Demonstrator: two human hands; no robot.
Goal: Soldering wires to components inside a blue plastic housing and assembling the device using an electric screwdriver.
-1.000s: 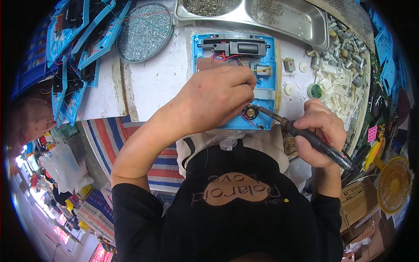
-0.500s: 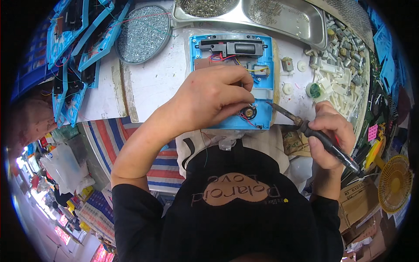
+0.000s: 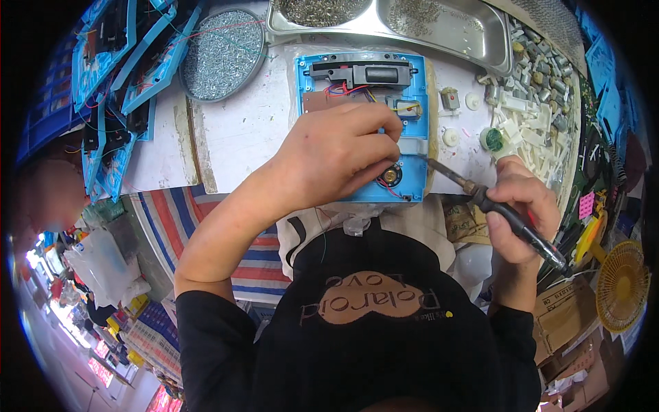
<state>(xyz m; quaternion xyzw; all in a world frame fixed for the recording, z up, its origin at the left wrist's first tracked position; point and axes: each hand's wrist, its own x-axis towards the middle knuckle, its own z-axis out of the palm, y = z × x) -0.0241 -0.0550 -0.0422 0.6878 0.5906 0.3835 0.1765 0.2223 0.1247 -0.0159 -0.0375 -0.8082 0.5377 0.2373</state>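
Observation:
A blue plastic housing (image 3: pixel 417 177) lies open-side up on the table. Inside it are a black module (image 3: pixel 381 75), a brown circuit board (image 3: pixel 321 101), coloured wires and a small round speaker (image 3: pixel 390 176). My left hand (image 3: pixel 338 147) reaches over the housing with thumb and fingers pinched just above the speaker; whatever is between them is hidden. My right hand (image 3: pixel 523 206) grips a soldering iron (image 3: pixel 511 221) by its black handle. Its metal tip points left, at the housing's right edge beside a pale strip (image 3: pixel 412 146).
Beyond the housing are a round tray of screws (image 3: pixel 223 55) and a divided metal tray (image 3: pixel 473 38). White plastic parts and small motors (image 3: pixel 532 113) pile up at right, near a small green-filled pot (image 3: pixel 491 140). More blue housings (image 3: pixel 134 69) stack at left, where another person is partly visible.
The soldering iron's tip has drawn back slightly to the right. My left hand's fingers have shifted a little over the speaker and stay pinched.

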